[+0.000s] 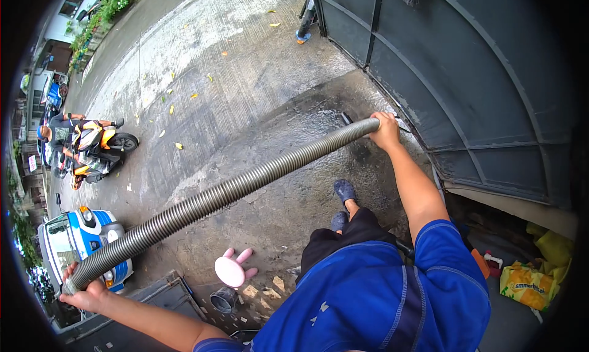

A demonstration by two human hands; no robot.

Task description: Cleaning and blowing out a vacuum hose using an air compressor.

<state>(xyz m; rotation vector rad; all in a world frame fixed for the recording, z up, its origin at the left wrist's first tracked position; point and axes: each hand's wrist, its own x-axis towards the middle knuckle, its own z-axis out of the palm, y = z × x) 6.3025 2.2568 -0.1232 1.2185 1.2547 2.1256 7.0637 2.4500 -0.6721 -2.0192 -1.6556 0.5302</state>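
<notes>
A long, grey ribbed hose (230, 192) stretches in a slant across the view, nearly straight and held off the ground. My left hand (87, 295) is wrapped round its lower left end, fingers partly behind it. At the upper right end my right hand (385, 131) grips the hose, arm stretched out toward the gate. A short dark bar-like piece (347, 118) shows just beyond the hose near my right hand; what it belongs to I cannot make out. Below the hose are my feet in dark clogs (345, 192) on wet concrete.
A dark metal gate (466, 76) stands at the right. A pink stool (230, 271) and a dark bucket (224, 299) sit near my left forearm. A blue-and-white vehicle (92, 229) and a person on a motorcycle (92, 140) are at the left. A yellow bag (526, 284) lies at right.
</notes>
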